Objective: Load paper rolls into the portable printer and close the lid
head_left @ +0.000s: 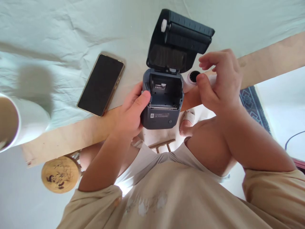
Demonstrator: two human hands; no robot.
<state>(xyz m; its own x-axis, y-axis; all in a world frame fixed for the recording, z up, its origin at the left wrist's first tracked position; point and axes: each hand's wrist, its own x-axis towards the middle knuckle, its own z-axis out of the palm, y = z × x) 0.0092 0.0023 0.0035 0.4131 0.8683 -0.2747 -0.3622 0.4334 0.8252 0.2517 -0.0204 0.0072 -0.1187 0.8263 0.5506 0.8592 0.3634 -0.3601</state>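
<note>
A small dark grey label printer point(164, 109) stands at the table's near edge with its lid point(178, 41) flipped open and its paper bay empty. My left hand point(130, 111) grips the printer's left side, thumb on the bay's rim. My right hand point(220, 81) holds a white paper roll point(193, 78) just right of the printer, the roll's dark core facing the camera.
A black smartphone point(101, 84) lies face up to the left of the printer on the pale cloth point(71, 35). A white cup point(21, 122) stands at the far left. The wooden table edge point(71, 138) runs across. A round wooden stool point(60, 173) stands below.
</note>
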